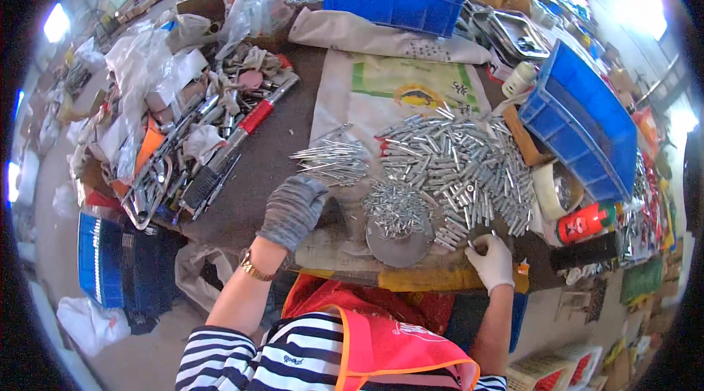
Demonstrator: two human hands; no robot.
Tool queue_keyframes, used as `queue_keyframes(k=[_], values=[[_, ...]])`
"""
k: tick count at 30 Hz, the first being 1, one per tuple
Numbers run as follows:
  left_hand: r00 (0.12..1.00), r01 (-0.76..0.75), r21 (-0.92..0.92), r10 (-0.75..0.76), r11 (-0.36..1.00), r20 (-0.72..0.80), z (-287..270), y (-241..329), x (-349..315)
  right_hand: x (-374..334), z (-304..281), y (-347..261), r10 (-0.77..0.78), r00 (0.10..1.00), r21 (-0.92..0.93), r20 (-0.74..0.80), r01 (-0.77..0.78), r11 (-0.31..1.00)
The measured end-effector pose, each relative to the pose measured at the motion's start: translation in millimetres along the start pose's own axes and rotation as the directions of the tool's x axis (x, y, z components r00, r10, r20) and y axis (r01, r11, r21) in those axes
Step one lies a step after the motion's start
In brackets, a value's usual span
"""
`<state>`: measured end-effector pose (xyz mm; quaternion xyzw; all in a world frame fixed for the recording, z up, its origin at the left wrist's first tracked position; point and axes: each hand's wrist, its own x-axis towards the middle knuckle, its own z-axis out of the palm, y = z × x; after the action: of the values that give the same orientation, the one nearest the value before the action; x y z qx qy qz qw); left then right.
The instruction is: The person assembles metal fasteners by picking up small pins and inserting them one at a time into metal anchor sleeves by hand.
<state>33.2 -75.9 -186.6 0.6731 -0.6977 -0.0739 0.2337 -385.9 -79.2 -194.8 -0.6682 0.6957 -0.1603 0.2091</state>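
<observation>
Heaped metal parts (458,163), blue bins (389,4) and a cluttered worktable (282,134) show a workshop.

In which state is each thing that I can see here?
Left hand: grey-gloved, fingers curled
Right hand: white-gloved, fingers bent
Metal rods: loosely heaped
Thin pins: loosely piled
Round plate: partly covered by small metal pieces
Sack: spread out, partly covered
Right blue bin: open, tilted
</observation>
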Motion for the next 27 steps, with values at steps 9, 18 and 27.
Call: queue_keyframes(k=[9, 18, 27], values=[[0.995, 0.028, 0.109, -0.038, 0.994, 0.090, 30.0, -13.1, 28.5, -27.7, 12.4, -22.7, -0.030, 0.938, 0.270, -0.347, 0.131, 0.954], [0.997, -0.015, 0.076, 0.010, 0.997, 0.074, 41.9, -22.0, 31.6, -51.7, 65.1, -65.6, -0.049, 0.987, 0.578, -0.153, 0.130, 0.806], [0.990, -0.041, 0.097, 0.027, 0.994, 0.141, 37.5, -14.1, 24.9, -47.5, 72.2, -79.1, -0.333, 0.920, 0.339, -0.207, 0.387, 0.858]])
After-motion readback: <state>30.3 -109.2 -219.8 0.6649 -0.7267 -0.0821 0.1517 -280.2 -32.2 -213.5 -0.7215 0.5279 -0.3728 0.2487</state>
